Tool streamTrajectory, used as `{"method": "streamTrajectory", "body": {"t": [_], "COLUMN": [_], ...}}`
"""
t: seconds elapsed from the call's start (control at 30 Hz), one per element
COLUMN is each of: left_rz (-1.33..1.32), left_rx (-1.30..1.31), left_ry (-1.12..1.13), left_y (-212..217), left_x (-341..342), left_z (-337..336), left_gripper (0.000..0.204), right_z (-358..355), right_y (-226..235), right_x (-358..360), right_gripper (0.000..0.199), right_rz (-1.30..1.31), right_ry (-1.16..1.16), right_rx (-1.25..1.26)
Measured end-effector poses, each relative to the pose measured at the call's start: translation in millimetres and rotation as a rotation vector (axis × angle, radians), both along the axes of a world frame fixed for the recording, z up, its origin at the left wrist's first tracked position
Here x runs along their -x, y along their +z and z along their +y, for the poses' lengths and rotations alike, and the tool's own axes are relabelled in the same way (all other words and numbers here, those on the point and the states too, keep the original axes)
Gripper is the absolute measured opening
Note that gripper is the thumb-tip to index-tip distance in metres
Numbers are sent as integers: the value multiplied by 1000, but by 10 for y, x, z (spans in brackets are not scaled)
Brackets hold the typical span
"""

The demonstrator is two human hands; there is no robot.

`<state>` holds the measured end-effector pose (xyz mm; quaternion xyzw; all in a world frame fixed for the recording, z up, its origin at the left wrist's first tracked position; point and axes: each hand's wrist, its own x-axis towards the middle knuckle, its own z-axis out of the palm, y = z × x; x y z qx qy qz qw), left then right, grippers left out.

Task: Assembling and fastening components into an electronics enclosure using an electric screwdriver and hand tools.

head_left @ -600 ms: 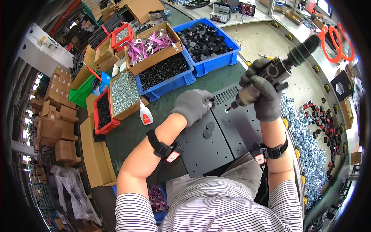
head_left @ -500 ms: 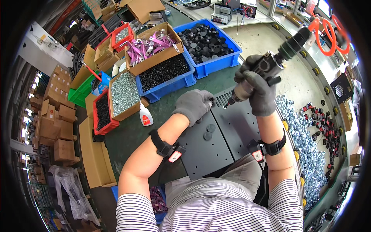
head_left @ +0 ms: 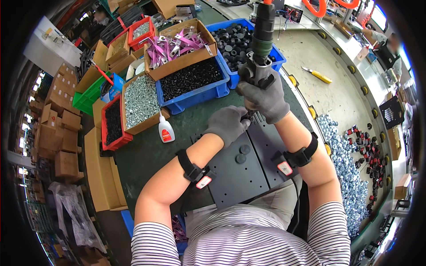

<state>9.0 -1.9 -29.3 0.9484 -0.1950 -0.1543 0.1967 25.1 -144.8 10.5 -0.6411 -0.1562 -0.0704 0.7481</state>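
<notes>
My right hand (head_left: 268,101), in a grey glove, grips a black air screwdriver (head_left: 262,37) held nearly upright. Its lower end comes down beside the fingertips of my gloved left hand (head_left: 225,125). Those fingers are pinched together at the far edge of a dark grey metal panel (head_left: 235,179); what they hold is too small and hidden to name. Two round black caps (head_left: 241,158) lie on this panel, close to my left wrist. A second dark panel (head_left: 270,148) with slots and holes lies alongside, under my right forearm.
Beyond my hands stand a blue bin of black screws (head_left: 175,105), a blue bin of black caps (head_left: 280,57) and a carton of purple brackets (head_left: 182,61). A white glue bottle (head_left: 166,131) stands left. Silver parts (head_left: 346,173) are heaped at right, below a yellow-handled knife (head_left: 320,76).
My right hand has swung the screwdriver leftward and more upright, bringing its tip to my left fingertips. The left hand has shifted slightly. The yellow-handled knife has come into view.
</notes>
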Motion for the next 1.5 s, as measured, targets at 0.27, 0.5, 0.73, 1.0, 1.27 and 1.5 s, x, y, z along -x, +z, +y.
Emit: {"method": "streamTrajectory", "body": {"t": [0.27,0.5,0.73,1.0,1.27,1.5], "left_rz": [287,874,733,1109,1244,1274], "left_rx": [720,1282,1431,1599,1640,1514], "left_ry": [330,493,532,418,376,269], "left_y": [106,206,67,-15,-35,81], "left_x": [95,732,1054,1272,1434,1511], "left_z": [366,903,887,690,575,510], "left_gripper": [33,32,24,23,27,30], "right_z": [-26,-3,-82,-31,-148,-288], "right_y": [-42,-20,367,508,436,330], "right_x": [-37,-94,346,1295,1471,1592], "right_gripper": [25,28,35,45,40,42], "right_rz": [-36,-31,-236,-307,-358,-193], "right_ry": [-40,-15,6,251,300,100], "right_rx": [71,54,-165,-574,-594,-756]}}
